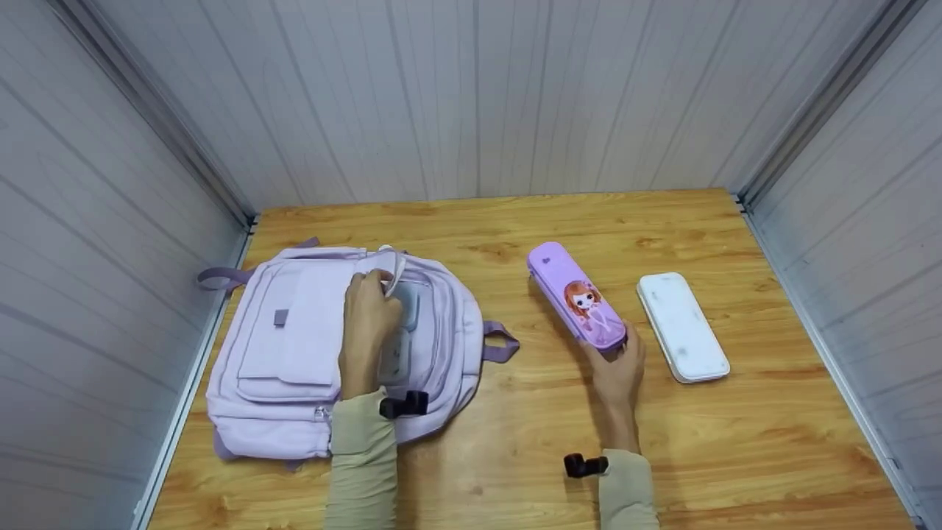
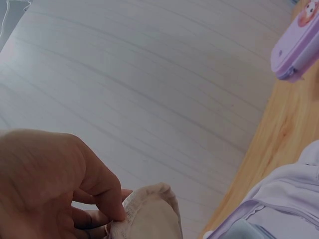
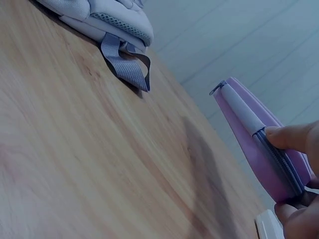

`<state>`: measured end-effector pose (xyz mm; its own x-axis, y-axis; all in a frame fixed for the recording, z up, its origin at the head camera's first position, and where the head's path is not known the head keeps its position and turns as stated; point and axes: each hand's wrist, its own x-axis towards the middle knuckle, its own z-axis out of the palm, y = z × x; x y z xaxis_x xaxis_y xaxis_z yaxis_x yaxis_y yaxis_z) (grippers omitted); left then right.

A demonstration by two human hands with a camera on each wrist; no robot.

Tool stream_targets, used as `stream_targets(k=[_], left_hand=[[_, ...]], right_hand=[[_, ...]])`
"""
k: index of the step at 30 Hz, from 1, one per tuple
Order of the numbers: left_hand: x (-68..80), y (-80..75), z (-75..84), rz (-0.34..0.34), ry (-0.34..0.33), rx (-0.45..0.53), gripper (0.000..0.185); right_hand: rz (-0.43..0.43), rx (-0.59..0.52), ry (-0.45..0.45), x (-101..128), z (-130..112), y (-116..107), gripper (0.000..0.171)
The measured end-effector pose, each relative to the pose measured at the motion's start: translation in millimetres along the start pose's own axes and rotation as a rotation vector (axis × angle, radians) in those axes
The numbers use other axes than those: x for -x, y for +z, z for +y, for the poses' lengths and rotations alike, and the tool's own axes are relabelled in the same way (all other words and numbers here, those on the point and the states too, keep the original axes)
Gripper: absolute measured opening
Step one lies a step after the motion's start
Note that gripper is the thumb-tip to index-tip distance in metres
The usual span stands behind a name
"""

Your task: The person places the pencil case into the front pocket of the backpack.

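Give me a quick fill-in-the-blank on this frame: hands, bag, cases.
1. The left hand pinches the open flap of the lilac ____.
2. The right hand grips the near end of the purple pencil case, printed with a cartoon ____.
3. The white case lies to the ____ of the purple one, untouched.
4. Everything rests on a ____ table.

Missing words: backpack; girl; right; wooden

Matt lilac cloth backpack [image 1: 294,346], glossy purple pencil case [image 1: 578,298], smooth varnished wood table [image 1: 736,442].
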<state>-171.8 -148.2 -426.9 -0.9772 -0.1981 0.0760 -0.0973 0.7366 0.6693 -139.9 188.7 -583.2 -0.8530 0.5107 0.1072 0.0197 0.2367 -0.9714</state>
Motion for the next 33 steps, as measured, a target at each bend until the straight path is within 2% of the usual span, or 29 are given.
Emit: stream_targets(k=[6,18,30,33], left_hand=[[-0.6,0.4,0.1,-0.007,-0.004,-0.003,0.041],[-0.3,0.8,0.1,-0.020,-0.013,0.004,0.041],[-0.8,2.0,-0.7,-0.001,0.010,-0.005,0.042],[-0.2,1.2,0.1,-0.003,0.002,0.001,0.041]], right_hand=[[-0.046,0.030,-0.007,3.2,-9.3,7.8,0.076],[-0.153,-0.038,-0.015,9.5,-20.1,27.1,0.079],[-0.252,-0.095,-0.084,17.5,-26.9,40.5,0.077],[-0.279,-0.087,-0.088,22.2,-35.0,43.3,0.076]])
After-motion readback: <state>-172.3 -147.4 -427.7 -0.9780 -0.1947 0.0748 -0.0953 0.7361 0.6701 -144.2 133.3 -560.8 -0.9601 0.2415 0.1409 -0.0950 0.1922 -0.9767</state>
